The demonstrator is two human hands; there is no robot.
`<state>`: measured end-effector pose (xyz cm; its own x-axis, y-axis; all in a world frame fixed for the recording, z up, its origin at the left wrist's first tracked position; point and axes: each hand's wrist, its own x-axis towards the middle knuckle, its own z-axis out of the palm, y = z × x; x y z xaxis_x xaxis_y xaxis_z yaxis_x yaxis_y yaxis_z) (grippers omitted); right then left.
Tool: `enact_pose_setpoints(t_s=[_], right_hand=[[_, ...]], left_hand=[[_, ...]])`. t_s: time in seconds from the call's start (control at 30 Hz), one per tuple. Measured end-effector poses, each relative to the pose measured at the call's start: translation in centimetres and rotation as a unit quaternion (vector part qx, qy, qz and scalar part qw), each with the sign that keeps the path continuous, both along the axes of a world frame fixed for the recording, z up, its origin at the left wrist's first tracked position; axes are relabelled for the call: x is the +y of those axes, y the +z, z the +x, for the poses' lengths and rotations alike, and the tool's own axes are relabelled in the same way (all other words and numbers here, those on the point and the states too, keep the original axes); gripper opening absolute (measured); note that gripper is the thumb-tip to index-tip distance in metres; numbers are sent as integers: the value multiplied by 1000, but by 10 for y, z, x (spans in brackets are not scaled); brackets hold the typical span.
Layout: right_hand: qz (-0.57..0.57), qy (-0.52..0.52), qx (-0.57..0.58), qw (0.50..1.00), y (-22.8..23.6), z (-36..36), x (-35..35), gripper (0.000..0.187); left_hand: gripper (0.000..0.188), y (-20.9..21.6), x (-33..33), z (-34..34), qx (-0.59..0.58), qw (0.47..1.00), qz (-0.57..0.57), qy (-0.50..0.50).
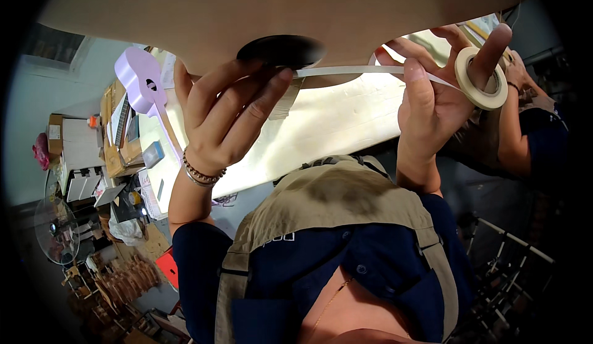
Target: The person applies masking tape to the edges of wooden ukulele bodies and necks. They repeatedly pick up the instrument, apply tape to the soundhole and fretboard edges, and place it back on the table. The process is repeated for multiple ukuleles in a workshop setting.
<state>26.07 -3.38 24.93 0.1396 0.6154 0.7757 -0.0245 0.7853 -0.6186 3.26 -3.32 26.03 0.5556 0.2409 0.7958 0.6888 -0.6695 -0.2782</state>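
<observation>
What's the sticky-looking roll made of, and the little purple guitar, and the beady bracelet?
The roll of tape looks like cream, matte paper tape; its thin, flat strip suggests that. The purple guitar has a smooth, slightly shiny coat, so it might be painted wood or plastic. The bracelet has round brown beads, maybe wood or stone; I can't tell which.

navy shirt point(272, 276), tan apron point(333, 199), beaded bracelet point(201, 176)

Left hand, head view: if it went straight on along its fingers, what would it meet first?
Past the tape strip at its fingertips, the left hand would likely meet the large pale curved piece first, near its dark oval patch; depth there is hard to judge.
</observation>
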Motion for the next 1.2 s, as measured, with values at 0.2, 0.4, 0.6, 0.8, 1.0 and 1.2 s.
enact_pose_setpoints(t_s=[0.2, 0.4, 0.6, 0.8, 1.0, 1.2], right_hand=[[11, -8, -9, 1000, 2, 2, 1, 89], [-1, -35, 4, 999, 4, 1, 0, 88], [6, -13, -2, 1000, 0, 4, 4, 76], [-14, 145, 52, 988, -20, -22, 10, 86], [-125, 221, 100, 962, -107, -103, 1, 100], [-268, 366, 14, 891, -134, -158, 5, 82]], left_hand=[[30, 1, -2, 5, -6, 1000, -5, 12], [30, 1, -3, 7, -11, 1000, -17, 11], [27, 0, -7, 7, -28, 999, -28, 21], [24, -13, -10, 7, -113, 989, -31, 86], [33, -14, -21, -26, -152, 974, -24, 168], [32, -34, -51, -61, -234, 947, 14, 222]])
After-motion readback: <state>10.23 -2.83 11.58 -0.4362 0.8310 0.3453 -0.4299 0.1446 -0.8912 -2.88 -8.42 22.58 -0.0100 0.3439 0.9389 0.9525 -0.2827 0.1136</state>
